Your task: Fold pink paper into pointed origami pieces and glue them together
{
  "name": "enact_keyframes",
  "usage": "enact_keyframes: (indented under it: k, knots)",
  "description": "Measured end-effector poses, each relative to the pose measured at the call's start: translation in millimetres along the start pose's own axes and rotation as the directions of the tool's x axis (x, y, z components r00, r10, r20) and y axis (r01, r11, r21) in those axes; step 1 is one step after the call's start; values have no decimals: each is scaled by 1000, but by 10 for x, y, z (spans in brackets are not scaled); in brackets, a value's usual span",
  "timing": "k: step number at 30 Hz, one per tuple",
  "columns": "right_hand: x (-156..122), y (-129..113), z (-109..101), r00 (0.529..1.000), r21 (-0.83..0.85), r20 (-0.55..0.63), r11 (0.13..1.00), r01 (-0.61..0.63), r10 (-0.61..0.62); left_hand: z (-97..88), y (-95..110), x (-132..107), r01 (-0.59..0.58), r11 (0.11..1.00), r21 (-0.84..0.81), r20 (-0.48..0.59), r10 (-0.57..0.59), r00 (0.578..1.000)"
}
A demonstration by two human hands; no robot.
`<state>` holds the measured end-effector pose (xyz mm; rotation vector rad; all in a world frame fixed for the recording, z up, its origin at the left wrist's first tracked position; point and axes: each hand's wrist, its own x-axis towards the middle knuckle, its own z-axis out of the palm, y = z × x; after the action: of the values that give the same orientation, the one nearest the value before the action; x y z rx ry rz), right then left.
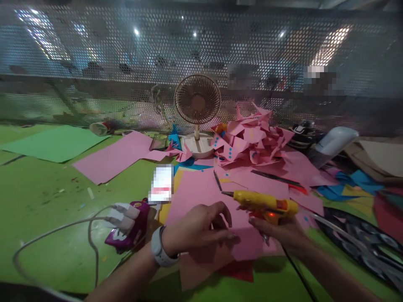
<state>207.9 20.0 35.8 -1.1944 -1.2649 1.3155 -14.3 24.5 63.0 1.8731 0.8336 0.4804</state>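
Observation:
My right hand (283, 230) is closed round the grip of a yellow glue gun (264, 202), whose nozzle points left over a pink paper sheet (201, 191). My left hand (201, 228), with a white watch on the wrist, lies on that pink sheet with fingers stretched out towards the right hand. A red sheet (239, 272) shows under the pink one, near the front edge.
A heap of folded pink paper pieces (252, 140) lies behind, next to a small desk fan (197, 109). A purple power strip (130, 226) with white plugs and a cable sits at the left. Green (53, 142) and pink (116, 155) sheets lie far left; a perforated metal screen (94, 63) closes the back.

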Motion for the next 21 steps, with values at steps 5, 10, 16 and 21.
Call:
enact_keyframes:
  k: [5,10,16,21]
  knots:
    - [18,-11,20,990,36,129,998,-60,54,-32,-51,-8,31,988,-153,-42,-38,998]
    - [91,72,-16,989,7,97,994,-113,112,-112,-102,0,23,984,-175,-137,-48,989]
    - [227,133,-111,989,73,-12,986,-148,150,-297,-185,6,30,1000,5,-330,-27,944]
    - [331,159,-191,993,142,-46,985,-100,107,-356,-263,9,4,989,151,-564,83,822]
